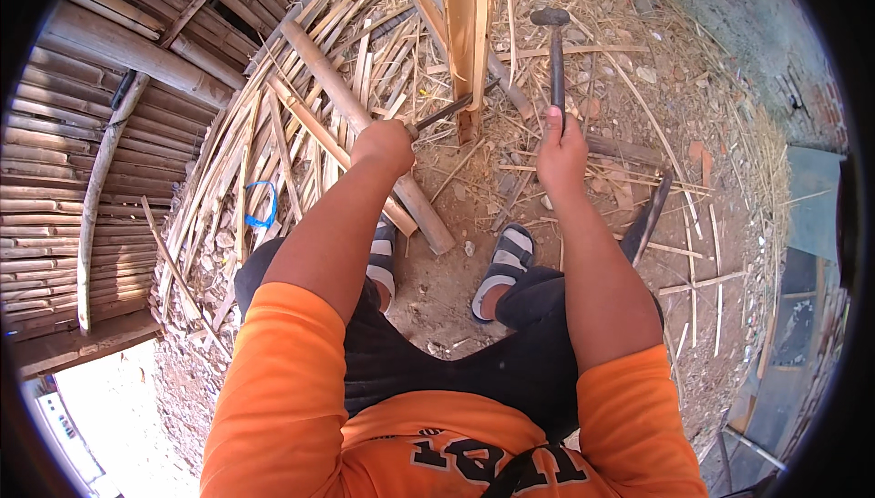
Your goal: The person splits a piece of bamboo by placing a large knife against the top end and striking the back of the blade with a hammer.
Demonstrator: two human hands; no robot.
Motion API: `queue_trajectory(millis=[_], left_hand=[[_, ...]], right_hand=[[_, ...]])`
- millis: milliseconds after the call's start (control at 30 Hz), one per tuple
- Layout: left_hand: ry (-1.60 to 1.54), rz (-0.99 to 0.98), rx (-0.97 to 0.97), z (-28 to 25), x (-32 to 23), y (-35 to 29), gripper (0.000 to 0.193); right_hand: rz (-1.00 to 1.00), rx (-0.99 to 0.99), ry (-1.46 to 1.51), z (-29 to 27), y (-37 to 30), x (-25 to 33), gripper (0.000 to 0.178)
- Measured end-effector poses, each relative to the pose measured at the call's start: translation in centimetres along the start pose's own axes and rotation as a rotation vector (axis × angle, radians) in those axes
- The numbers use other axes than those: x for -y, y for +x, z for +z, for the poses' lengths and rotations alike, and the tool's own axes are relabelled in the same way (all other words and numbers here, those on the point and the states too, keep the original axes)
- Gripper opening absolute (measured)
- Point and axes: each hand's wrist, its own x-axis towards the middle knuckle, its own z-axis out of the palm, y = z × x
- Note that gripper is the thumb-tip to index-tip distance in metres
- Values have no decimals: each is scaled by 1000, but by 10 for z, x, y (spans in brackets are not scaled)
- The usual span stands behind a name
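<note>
My left hand (384,146) is closed around the handle of a long-bladed knife (443,113). Its dark blade reaches to the right, against the lower part of an upright piece of split bamboo (462,29); how deep it sits in the bamboo I cannot tell. The bamboo's pale inner face shows, and its top runs out of view. My right hand (561,154) grips a hammer (557,65) by its dark handle, thumb along the shaft. The hammer's head points away from me, to the right of the bamboo and apart from it.
Bamboo poles (333,88) and many loose strips (219,170) cover the ground at left, beside a bamboo slat wall (55,161). A blue strap (262,206) lies among them. My sandalled feet (507,266) stand close by. A dark stick (652,215) and straw lie at right, before a wall (756,33).
</note>
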Motion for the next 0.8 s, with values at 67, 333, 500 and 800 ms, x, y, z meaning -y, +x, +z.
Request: queue_trajectory(millis=[67, 333, 500, 800], left_hand=[[-19, 8, -12, 4, 4, 2, 27], [-31, -22, -22, 0, -1, 2, 27], [-23, 23, -46, 4, 3, 3, 28], [-5, 3, -53, 9, 4, 5, 27]], right_hand=[[16, 113, -74, 10, -12, -37, 51], [151, 149, -322, 17, -5, -103, 52], [31, -59, -73, 8, 13, -28, 49], [59, 189, -205, 15, -6, -23, 48]])
